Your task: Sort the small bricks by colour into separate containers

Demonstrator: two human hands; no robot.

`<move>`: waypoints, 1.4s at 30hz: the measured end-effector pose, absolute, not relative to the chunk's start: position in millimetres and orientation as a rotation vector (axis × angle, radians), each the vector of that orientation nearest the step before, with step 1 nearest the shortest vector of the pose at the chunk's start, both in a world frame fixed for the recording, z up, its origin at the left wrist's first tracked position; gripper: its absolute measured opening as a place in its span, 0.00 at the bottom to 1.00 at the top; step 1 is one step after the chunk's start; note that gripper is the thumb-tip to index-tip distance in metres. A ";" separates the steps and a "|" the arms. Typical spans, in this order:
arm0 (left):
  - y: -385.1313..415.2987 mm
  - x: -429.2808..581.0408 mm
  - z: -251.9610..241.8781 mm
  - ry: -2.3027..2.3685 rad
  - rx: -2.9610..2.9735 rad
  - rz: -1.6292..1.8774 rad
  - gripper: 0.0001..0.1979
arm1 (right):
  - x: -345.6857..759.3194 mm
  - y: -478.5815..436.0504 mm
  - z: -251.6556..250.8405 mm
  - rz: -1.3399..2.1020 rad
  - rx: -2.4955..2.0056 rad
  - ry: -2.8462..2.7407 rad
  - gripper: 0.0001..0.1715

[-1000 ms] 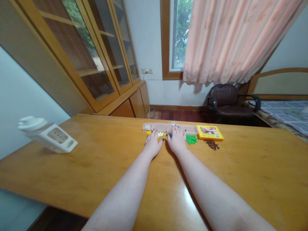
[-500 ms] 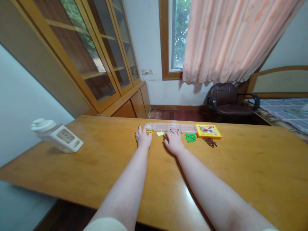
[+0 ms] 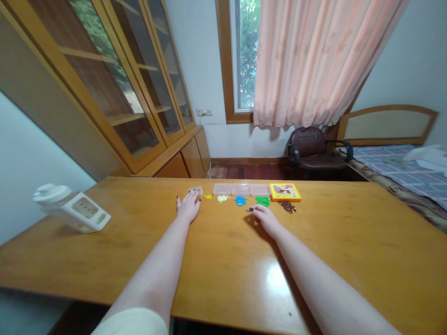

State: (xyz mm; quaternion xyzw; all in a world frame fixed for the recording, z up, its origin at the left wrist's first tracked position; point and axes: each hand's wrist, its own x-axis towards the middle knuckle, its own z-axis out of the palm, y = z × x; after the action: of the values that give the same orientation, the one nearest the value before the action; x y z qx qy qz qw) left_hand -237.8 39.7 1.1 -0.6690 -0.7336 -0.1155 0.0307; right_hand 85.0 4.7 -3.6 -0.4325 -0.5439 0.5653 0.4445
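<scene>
The left hand (image 3: pixel 188 207) is loosely spread, small clear box (image 3: pixel 200 192) right under its far end, so it's way nearer than the right hand (image 3: pixel 264 218), half-curled (can't tell if pinching) near the green bits (image 3: pixel 263 201).

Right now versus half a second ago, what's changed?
Left hand moved left, fingers now over the small clear plastic box, which shifted left, away from the larger clear plastic boxes. Right hand drew back and rightward, uncovering the blue pieces. Green pieces, brown pieces and yellow carton stayed put.
</scene>
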 end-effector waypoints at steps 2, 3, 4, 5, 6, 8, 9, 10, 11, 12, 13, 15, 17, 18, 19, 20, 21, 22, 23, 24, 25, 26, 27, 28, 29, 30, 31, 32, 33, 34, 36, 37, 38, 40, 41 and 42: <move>22.5 -241.7 3.0 -2.198 -2.109 -0.325 0.25 | 94.8 1.8 -3.5 1.507 -1.020 -1.346 0.13; 13.8 -242.3 4.7 -2.148 -2.154 -0.305 0.23 | 98.3 2.1 -4.1 1.522 -0.970 -1.332 0.13; 5.8 -242.2 7.3 -2.087 -2.200 -0.290 0.22 | 100.9 3.2 -5.0 1.530 -0.913 -1.292 0.14; -0.8 -241.4 10.7 -2.028 -2.218 -0.299 0.21 | 102.7 4.9 -6.0 1.540 -0.858 -1.241 0.15; -5.6 -240.1 14.9 -1.959 -2.228 -0.323 0.20 | 103.7 6.9 -7.0 1.552 -0.812 -1.186 0.17; -8.3 -235.9 24.9 -1.884 -2.211 -0.369 0.18 | 104.2 10.4 -8.1 1.599 -0.761 -1.095 0.18; -6.1 -233.3 29.9 -1.881 -2.172 -0.394 0.18 | 103.9 11.5 -8.3 1.619 -0.753 -1.068 0.18; -1.7 -230.9 34.1 -1.894 -2.121 -0.418 0.19 | 103.4 12.0 -8.2 1.632 -0.753 -1.054 0.18; 4.6 -228.8 37.2 -1.913 -2.074 -0.435 0.22 | 102.8 12.1 -8.0 1.637 -0.759 -1.052 0.18; 12.2 -227.6 38.9 -1.943 -2.031 -0.433 0.25 | 102.3 11.9 -7.7 1.630 -0.769 -1.059 0.18; 20.5 -227.5 39.1 -2.007 -1.960 -0.432 0.28 | 101.8 11.4 -7.4 1.617 -0.783 -1.073 0.17; 37.0 -231.3 35.7 -2.202 -1.879 -0.426 0.29 | 101.3 10.4 -7.0 1.594 -0.812 -1.108 0.16; 50.0 -240.0 29.7 -2.288 -2.040 -0.446 0.27 | 101.0 9.8 -7.0 1.587 -0.827 -1.126 0.15; 54.3 -245.4 26.6 -2.302 -2.088 -0.539 0.24 | 100.9 9.8 -7.1 1.589 -0.832 -1.130 0.15; 56.9 -250.7 24.1 -2.329 -2.095 -0.695 0.20 | 100.7 10.1 -7.2 1.591 -0.837 -1.133 0.15; 58.0 -255.2 22.2 -2.355 -2.088 -0.873 0.17 | 100.3 10.6 -7.3 1.589 -0.842 -1.137 0.15; 57.4 -258.1 21.0 -2.370 -2.065 -1.019 0.15 | 99.8 11.2 -7.5 1.586 -0.846 -1.144 0.15; 55.6 -258.4 20.4 -2.380 -2.032 -1.106 0.15 | 99.1 12.0 -7.7 1.582 -0.850 -1.148 0.15; 52.7 -255.4 20.2 -2.395 -1.990 -1.183 0.17 | 98.1 12.9 -7.9 1.579 -0.854 -1.148 0.15; 49.2 -248.3 20.1 -2.412 -1.955 -1.236 0.20 | 97.0 13.7 -8.3 1.578 -0.860 -1.141 0.14; 45.2 -236.7 20.0 -2.442 -1.885 -1.336 0.23 | 95.7 14.3 -8.7 1.580 -0.872 -1.130 0.14; 41.1 -220.8 19.6 -2.489 -1.776 -1.702 0.26 | 94.2 14.7 -8.9 1.585 -0.889 -1.113 0.14; 36.9 -201.0 18.8 -2.496 -1.696 -2.089 0.29 | 92.8 14.7 -9.0 1.589 -0.907 -1.095 0.13; 32.8 -178.4 17.5 -2.463 -1.673 -2.429 0.30 | 91.4 14.1 -8.9 1.592 -0.920 -1.082 0.14; 28.5 -154.2 15.6 -2.385 -1.678 -2.722 0.28 | 90.1 13.0 -8.4 1.597 -0.920 -1.081 0.14; 24.1 -129.8 13.4 -2.248 -1.729 -2.959 0.25 | 89.0 11.4 -7.8 1.602 -0.906 -1.096 0.16; 19.6 -106.8 11.0 -2.108 -1.820 -3.119 0.22 | 88.0 9.4 -7.0 1.603 -0.879 -1.125 0.17; 15.0 -86.5 8.6 -1.975 -1.933 -3.198 0.22 | 87.0 7.3 -6.3 1.597 -0.844 -1.169 0.19; 10.6 -69.7 6.2 -1.868 -2.042 -3.213 0.22 | 86.2 5.2 -5.6 1.575 -0.810 -1.220 0.19; 6.7 -57.1 4.1 -1.816 -2.127 -3.190 0.22 | 85.5 3.4 -5.2 1.535 -0.786 -1.276 0.19; 1.1 -44.3 0.8 -1.804 -2.339 -3.061 0.21 | 84.8 1.1 -4.7 1.417 -0.784 -1.404 0.18; -0.2 -43.4 -0.3 -1.828 -2.430 -2.966 0.21 | 85.0 0.8 -4.4 1.342 -0.811 -1.466 0.18; -0.7 -45.1 -1.1 -1.860 -2.512 -2.850 0.21 | 85.7 0.9 -4.1 1.257 -0.851 -1.529 0.17; 0.3 -52.9 -1.7 -1.889 -2.591 -2.616 0.22 | 88.1 2.0 -3.1 1.056 -0.954 -1.652 0.16; 1.0 -57.3 -1.7 -1.874 -2.606 -2.525 0.23 | 89.6 2.7 -2.6 0.943 -1.012 -1.710 0.17; 1.6 -61.2 -1.7 -1.846 -2.611 -2.467 0.25 | 91.2 3.2 -2.2 0.830 -1.071 -1.762 0.18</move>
State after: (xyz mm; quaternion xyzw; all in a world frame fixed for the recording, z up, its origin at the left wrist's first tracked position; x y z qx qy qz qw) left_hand -61.2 1.6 -1.7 -0.5826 -0.4120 -0.5504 -0.4335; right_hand 91.2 3.2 -2.2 -0.4319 -0.7106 0.3346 0.4434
